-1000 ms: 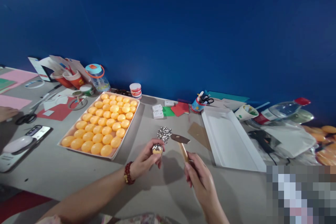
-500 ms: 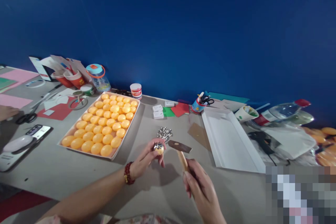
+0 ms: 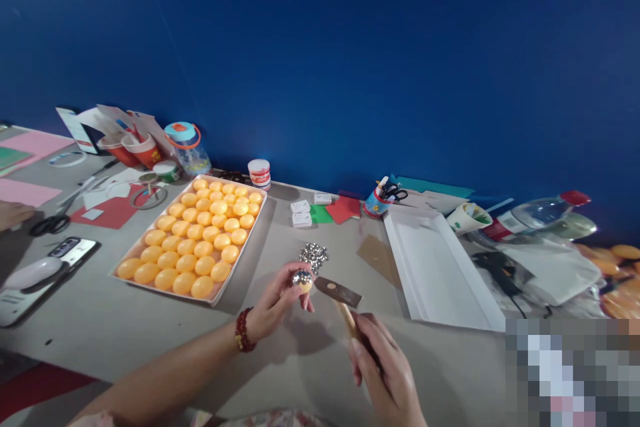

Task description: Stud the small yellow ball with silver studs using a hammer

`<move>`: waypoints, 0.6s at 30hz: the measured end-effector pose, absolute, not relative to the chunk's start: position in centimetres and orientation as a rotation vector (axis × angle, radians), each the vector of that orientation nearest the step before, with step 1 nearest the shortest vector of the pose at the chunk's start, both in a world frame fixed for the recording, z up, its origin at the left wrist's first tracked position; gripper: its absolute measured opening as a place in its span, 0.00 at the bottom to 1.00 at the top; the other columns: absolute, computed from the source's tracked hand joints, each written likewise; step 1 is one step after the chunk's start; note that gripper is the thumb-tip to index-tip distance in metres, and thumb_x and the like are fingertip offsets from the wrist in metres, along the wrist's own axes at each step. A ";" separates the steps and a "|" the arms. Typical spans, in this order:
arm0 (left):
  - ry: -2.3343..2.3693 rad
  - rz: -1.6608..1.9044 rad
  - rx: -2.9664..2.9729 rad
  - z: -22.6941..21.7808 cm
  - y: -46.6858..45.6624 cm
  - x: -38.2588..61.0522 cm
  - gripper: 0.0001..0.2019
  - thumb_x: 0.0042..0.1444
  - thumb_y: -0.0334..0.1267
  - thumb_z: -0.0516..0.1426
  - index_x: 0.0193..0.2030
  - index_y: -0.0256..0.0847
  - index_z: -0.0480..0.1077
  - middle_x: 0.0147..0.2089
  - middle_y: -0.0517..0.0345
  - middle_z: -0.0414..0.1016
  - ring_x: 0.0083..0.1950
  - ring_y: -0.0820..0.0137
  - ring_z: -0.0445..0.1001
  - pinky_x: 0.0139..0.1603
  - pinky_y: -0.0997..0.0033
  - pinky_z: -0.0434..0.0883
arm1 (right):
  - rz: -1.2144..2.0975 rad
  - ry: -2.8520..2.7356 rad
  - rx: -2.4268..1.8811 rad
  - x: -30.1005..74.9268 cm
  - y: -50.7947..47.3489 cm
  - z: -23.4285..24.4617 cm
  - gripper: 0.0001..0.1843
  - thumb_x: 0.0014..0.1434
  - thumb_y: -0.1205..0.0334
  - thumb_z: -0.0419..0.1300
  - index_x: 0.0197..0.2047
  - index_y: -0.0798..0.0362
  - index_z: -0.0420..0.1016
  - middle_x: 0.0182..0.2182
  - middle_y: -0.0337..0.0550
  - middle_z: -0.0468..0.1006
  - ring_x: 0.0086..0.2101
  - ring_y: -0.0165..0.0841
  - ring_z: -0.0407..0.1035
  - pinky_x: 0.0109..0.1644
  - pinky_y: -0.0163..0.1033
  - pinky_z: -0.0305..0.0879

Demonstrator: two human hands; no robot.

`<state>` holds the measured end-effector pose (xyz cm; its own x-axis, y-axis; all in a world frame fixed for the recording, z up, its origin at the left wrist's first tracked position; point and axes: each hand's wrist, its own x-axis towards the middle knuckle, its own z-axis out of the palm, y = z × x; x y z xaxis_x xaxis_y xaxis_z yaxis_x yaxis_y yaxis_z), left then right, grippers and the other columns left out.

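Between the thumb and fingers of my left hand (image 3: 275, 300) is an orange ball (image 3: 303, 281), its upper part covered with small shiny silver pieces. My right hand (image 3: 383, 360) grips the wooden handle of a hammer (image 3: 339, 291). The dark hammer head is just right of the ball, with its narrow left end close to it; whether they touch I cannot tell. Behind the ball lies a small heap of silver pieces (image 3: 314, 255) on the grey table (image 3: 310, 380).
A shallow box (image 3: 215, 300) full of orange balls stands to the left. Small white boxes (image 3: 301, 219) and coloured paper lie behind the heap. On the right are a white box lid (image 3: 440, 267), a pen cup (image 3: 376, 203) and a bottle (image 3: 543, 210). Another person's hand (image 3: 15, 215) shows far left.
The hammer head has dropped slightly and shifted left, nearer the ball. My left hand and the ball have barely moved.
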<state>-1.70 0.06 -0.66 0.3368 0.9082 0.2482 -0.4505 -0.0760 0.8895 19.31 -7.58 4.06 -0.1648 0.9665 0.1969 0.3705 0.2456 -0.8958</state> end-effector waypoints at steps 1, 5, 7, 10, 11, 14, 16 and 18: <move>0.519 1.209 1.161 -0.6 0.1 -1.7 0.15 0.66 0.40 0.52 0.58 0.42 0.63 0.45 0.52 0.69 0.33 0.74 0.69 0.39 0.61 0.77 | 0.903 -1.694 -1.260 19.2 -7.6 4.0 0.15 0.70 0.60 0.48 0.55 0.49 0.69 0.33 0.45 0.73 0.23 0.31 0.68 0.25 0.33 0.67; 0.528 1.206 1.175 -0.6 0.0 -1.7 0.15 0.67 0.39 0.51 0.58 0.43 0.63 0.42 0.54 0.69 0.33 0.73 0.70 0.39 0.61 0.76 | 0.916 -1.689 -1.285 19.0 -7.5 3.7 0.16 0.69 0.57 0.48 0.52 0.49 0.72 0.30 0.45 0.72 0.23 0.33 0.67 0.24 0.34 0.66; 0.527 1.201 1.170 -0.6 0.0 -1.7 0.15 0.67 0.39 0.52 0.58 0.43 0.63 0.41 0.55 0.69 0.33 0.73 0.70 0.39 0.61 0.76 | 0.907 -1.661 -1.287 18.9 -7.5 3.6 0.15 0.69 0.57 0.49 0.53 0.50 0.72 0.29 0.44 0.71 0.23 0.32 0.66 0.24 0.34 0.66; 0.532 1.202 1.160 -0.7 0.0 -1.8 0.15 0.66 0.41 0.53 0.57 0.41 0.63 0.38 0.56 0.69 0.32 0.73 0.70 0.39 0.62 0.76 | 0.923 -1.638 -1.274 19.0 -7.5 3.5 0.15 0.70 0.58 0.48 0.55 0.49 0.70 0.32 0.44 0.72 0.21 0.30 0.65 0.24 0.34 0.66; 0.538 1.199 1.158 -0.7 0.0 -1.8 0.15 0.66 0.41 0.53 0.57 0.41 0.64 0.37 0.57 0.69 0.32 0.73 0.70 0.39 0.62 0.76 | 0.939 -1.655 -1.267 19.1 -7.4 3.5 0.15 0.70 0.59 0.48 0.55 0.50 0.70 0.33 0.45 0.72 0.21 0.29 0.65 0.24 0.33 0.65; 0.543 1.186 1.165 -0.6 0.0 -1.8 0.15 0.66 0.40 0.52 0.58 0.42 0.63 0.32 0.60 0.67 0.32 0.72 0.70 0.40 0.62 0.76 | 0.950 -1.707 -1.263 19.1 -7.2 3.4 0.15 0.70 0.59 0.48 0.54 0.50 0.70 0.33 0.45 0.73 0.20 0.29 0.65 0.22 0.33 0.65; 0.534 1.188 1.175 -0.5 0.0 -1.8 0.15 0.66 0.41 0.52 0.58 0.42 0.63 0.31 0.61 0.67 0.32 0.72 0.71 0.40 0.63 0.75 | 0.940 -1.682 -1.269 19.2 -7.2 3.3 0.15 0.70 0.59 0.48 0.54 0.50 0.70 0.34 0.45 0.73 0.20 0.29 0.65 0.22 0.33 0.66; 0.531 1.197 1.180 -0.4 0.0 -1.8 0.15 0.66 0.42 0.53 0.57 0.41 0.63 0.35 0.58 0.69 0.32 0.72 0.71 0.40 0.63 0.76 | 0.953 -1.663 -1.264 19.2 -7.3 3.3 0.15 0.70 0.60 0.48 0.55 0.49 0.69 0.34 0.45 0.74 0.20 0.28 0.66 0.23 0.33 0.67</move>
<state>-1.79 -0.04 -0.43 0.3427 0.9068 0.2455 -0.4267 -0.0826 0.9006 19.22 -7.29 3.27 -0.1593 0.9739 0.1619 0.3522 0.2093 -0.9122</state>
